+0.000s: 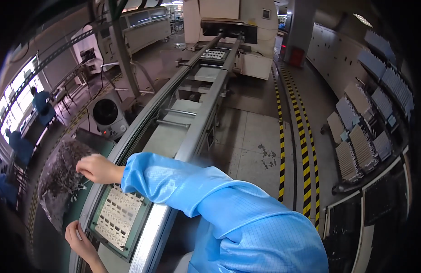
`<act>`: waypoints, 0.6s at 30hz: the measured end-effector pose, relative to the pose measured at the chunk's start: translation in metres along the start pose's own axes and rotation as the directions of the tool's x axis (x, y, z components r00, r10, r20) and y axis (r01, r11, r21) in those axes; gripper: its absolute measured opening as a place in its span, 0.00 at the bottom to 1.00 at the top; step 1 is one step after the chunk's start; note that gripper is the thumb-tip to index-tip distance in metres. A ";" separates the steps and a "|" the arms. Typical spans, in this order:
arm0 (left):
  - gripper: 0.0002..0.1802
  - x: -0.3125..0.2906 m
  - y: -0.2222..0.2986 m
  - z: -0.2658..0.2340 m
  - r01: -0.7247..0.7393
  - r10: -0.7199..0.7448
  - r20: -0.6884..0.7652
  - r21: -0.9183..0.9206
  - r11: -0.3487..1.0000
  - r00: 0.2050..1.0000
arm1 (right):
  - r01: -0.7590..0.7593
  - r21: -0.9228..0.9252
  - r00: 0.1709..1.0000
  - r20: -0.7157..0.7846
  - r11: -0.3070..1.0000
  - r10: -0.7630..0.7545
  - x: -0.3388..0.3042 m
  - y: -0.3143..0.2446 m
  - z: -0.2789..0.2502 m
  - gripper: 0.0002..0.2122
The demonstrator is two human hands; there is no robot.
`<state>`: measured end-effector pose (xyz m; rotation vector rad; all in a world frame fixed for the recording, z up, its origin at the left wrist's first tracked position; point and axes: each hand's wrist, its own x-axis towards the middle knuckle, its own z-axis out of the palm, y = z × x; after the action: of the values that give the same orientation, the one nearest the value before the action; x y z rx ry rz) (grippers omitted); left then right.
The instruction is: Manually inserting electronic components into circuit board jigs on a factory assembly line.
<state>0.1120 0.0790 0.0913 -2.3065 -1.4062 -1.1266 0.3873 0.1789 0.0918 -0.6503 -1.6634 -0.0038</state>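
Hovering by the R edge of a clear bag (60, 182) of small bits, R hand (100, 169) has fingers bent in; can't tell if anything's pinched. L hand (82, 245), fingers loosely curled, is near the track's L edge; can't tell re grip. Pale panel (128, 200) on green plate (138, 224) sits just R of L hand, nearer the body than R hand, w/ metal rail (151, 234) along its R side. Ahead of R hand, gap btwn crossbars (174, 123); R of both hands, past rail, wide floor strip (242, 136) to striped tape (306, 173)
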 end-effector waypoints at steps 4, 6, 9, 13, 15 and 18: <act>0.04 0.006 0.010 -0.001 -0.004 0.004 0.024 -0.001 1.000 1.000 | -0.179 0.110 0.982 -0.043 0.978 0.185 -0.007 -0.012 -0.025 0.03; 0.04 0.003 0.011 0.004 -0.121 0.121 0.014 -0.026 0.992 0.993 | -0.238 0.168 0.967 -0.054 0.957 0.250 -0.010 -0.021 -0.038 0.04; 0.05 -0.004 0.030 0.005 -0.186 0.186 0.052 -0.005 0.982 0.981 | -0.173 0.152 0.977 -0.095 0.973 0.188 -0.023 -0.019 -0.037 0.05; 0.08 -0.014 0.054 0.009 -0.029 0.027 0.077 0.032 0.999 0.997 | -0.188 0.169 0.981 -0.019 0.968 0.194 -0.042 -0.030 -0.058 0.07; 0.13 -0.014 0.076 -0.003 0.006 -0.013 0.172 0.044 0.999 0.985 | -0.203 0.166 0.971 -0.091 0.965 0.220 -0.047 -0.029 -0.071 0.06; 0.12 -0.013 0.089 -0.009 0.092 -0.104 0.222 0.063 0.994 0.969 | -0.303 0.176 0.939 -0.109 0.937 0.325 -0.052 -0.031 -0.094 0.06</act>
<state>0.1785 0.0194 0.1059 -2.4137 -1.6246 -0.8620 0.4623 0.0977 0.0754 -0.7727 -1.3965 0.3047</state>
